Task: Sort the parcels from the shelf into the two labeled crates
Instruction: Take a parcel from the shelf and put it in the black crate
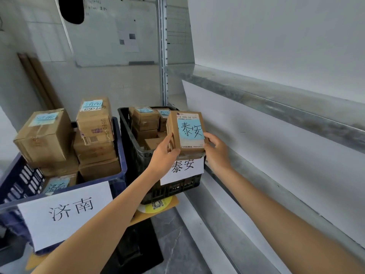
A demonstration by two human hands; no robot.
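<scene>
A small brown cardboard parcel (187, 133), marked 泰安 on a blue sticker, is held in the air over the near edge of the black crate (134, 155). The white sign (183, 171) on that crate bears the same characters. The left hand (164, 155) is curled round the parcel's left side, and the right hand (217, 153) is wrapped round its lower right corner. The box is judged light and stiff, with fairly smooth faces, so it is best gripped by opposite side walls. More parcels are stacked in a blue crate (19, 180) to the left.
</scene>
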